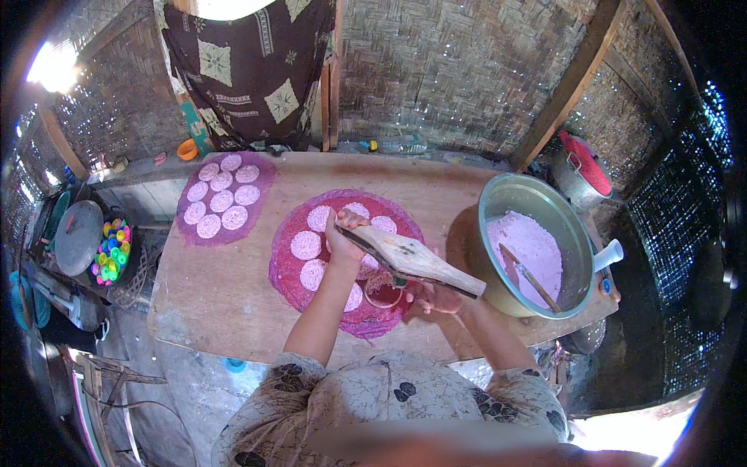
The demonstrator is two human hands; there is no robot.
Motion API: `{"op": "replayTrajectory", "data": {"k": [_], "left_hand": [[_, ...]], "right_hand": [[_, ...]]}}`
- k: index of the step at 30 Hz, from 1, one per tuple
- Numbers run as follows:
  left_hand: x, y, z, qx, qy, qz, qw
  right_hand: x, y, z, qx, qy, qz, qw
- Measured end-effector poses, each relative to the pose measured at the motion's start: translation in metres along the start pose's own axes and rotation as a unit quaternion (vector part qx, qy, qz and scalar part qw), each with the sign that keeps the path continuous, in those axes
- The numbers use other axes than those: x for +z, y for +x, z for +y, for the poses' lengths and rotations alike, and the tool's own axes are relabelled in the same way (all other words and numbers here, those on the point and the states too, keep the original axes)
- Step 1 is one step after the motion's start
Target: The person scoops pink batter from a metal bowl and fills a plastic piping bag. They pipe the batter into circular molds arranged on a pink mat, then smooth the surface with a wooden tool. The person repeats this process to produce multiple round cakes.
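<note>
The left hand [343, 240] is clamped around the far-left end of a long, pale wooden press with dark edges [416, 255], which slants above the middle of the tabletop [233, 296], its other end toward the near right. The right hand [437, 299] is just below that end, fingers partly bent; whether it grips anything cannot be told. Beneath the press, a thin pale ring [384, 293] shows near the right fingers. Below lies a round magenta mesh mat [284, 268] with flat, lacy pale-pink discs [306, 245] around its surface. At the far left, a smaller purple-pink mesh mat [261, 167] carries more such discs. To the right stands a deep grey-green plastic tub [585, 265] holding pale-pink powdery mass [537, 245] and a brown wooden stick [531, 279].
</note>
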State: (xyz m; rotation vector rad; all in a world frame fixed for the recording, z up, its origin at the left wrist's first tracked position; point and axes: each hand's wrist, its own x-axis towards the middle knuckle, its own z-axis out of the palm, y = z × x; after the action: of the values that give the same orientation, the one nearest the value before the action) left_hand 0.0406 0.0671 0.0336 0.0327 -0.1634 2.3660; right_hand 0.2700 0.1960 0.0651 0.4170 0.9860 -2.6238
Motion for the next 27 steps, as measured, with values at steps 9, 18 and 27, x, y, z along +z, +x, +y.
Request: {"op": "replayTrajectory", "data": {"k": [9,18,27], "left_hand": [[-0.006,0.002,0.062,0.19,0.09,-0.025,0.977],[0.168,-0.131,0.148,0.264,0.309,-0.152,0.901],[0.214,-0.249,0.123,0.323,0.563,-0.078,0.756]], "right_hand": [[-0.036,0.035,0.021,0.031,-0.256,-0.041,0.965],[0.026,0.026,0.022,-0.218,-0.785,0.193,0.547],[0.014,0.032,0.033,-0.245,-0.806,0.191,0.504]]}}
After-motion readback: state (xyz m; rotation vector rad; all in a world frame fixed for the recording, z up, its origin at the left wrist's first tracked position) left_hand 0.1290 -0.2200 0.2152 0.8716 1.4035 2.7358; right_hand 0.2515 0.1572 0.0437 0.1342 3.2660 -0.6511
